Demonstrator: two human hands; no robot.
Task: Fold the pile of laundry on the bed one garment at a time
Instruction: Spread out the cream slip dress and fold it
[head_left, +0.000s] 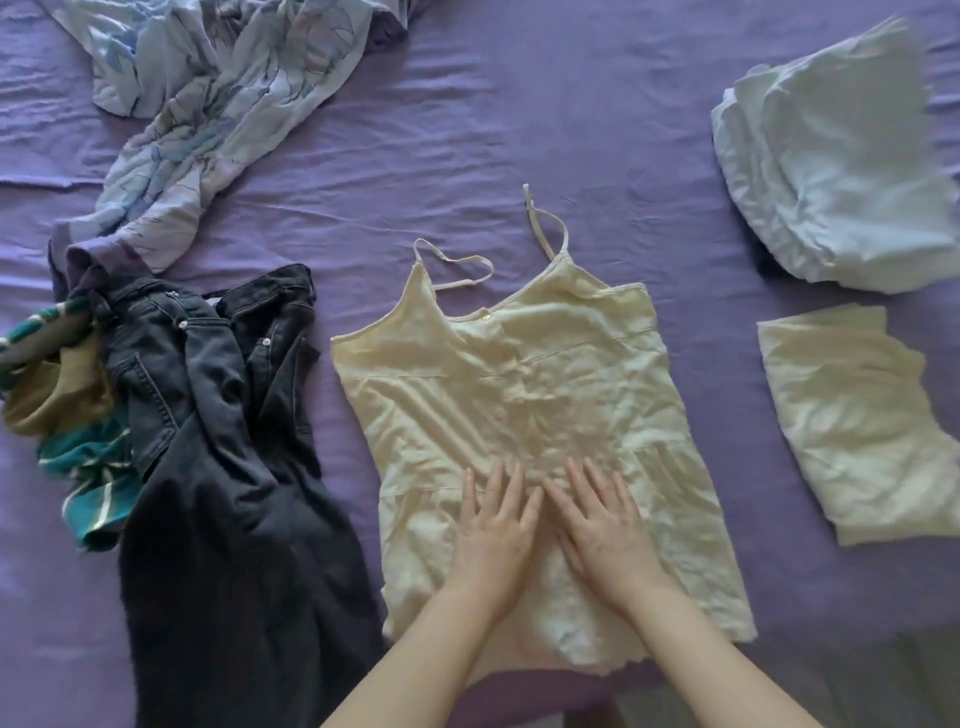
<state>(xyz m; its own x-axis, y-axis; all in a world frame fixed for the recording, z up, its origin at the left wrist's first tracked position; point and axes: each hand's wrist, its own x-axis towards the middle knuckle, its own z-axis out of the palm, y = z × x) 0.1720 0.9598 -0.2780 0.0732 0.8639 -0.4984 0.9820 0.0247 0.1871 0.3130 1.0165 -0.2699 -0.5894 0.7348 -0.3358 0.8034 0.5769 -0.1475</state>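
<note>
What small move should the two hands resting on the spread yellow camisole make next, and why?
Probably slide the left hand and right hand apart, smoothing the yellow camisole: both lie flat at its middle, and the cloth looks creased and unfolded.

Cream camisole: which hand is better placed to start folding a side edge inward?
Probably the left hand: flat on the camisole, nearer its side edge beside the jeans. The right hand sits farther from its edge.

We count one camisole (530, 415), one pair of jeans (218, 441), two folded pieces (836, 171) (857, 436), one floral cloth (208, 104), one striped garment (83, 457).
</note>
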